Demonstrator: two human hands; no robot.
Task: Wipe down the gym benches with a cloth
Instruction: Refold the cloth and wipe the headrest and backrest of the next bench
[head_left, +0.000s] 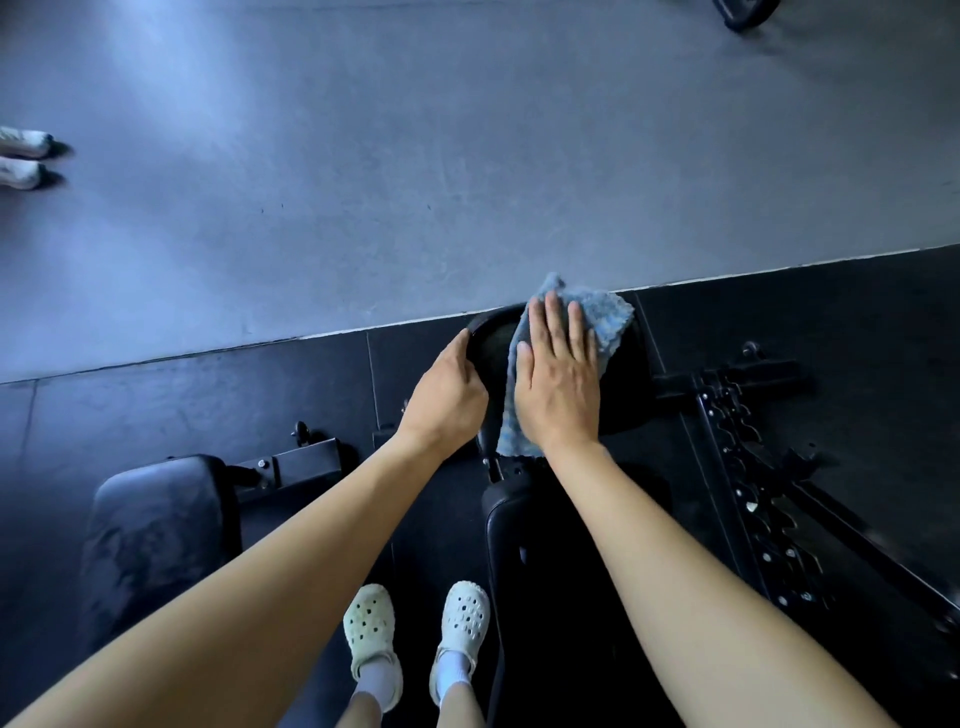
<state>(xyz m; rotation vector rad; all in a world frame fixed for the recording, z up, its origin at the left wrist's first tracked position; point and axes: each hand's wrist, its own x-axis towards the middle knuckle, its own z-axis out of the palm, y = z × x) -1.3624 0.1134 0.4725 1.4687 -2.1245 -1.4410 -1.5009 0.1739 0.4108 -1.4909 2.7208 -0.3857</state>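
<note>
A black padded bench (626, 384) runs away from me at centre right, its far seat pad under my hands. A grey-blue cloth (602, 317) lies spread on that pad. My right hand (558, 379) presses flat on the cloth with straight fingers. My left hand (447, 395) grips the pad's left edge, fingers curled over the rim. The nearer back pad (524, 525) of the same bench is dark and partly hidden by my right forearm.
A second black bench pad (156, 525) stands at lower left. A black adjustment rack (753, 499) with notches lies on the right. My feet in pale clogs (415, 629) stand between the benches. Another person's shoes (23, 158) show at far left on the grey floor.
</note>
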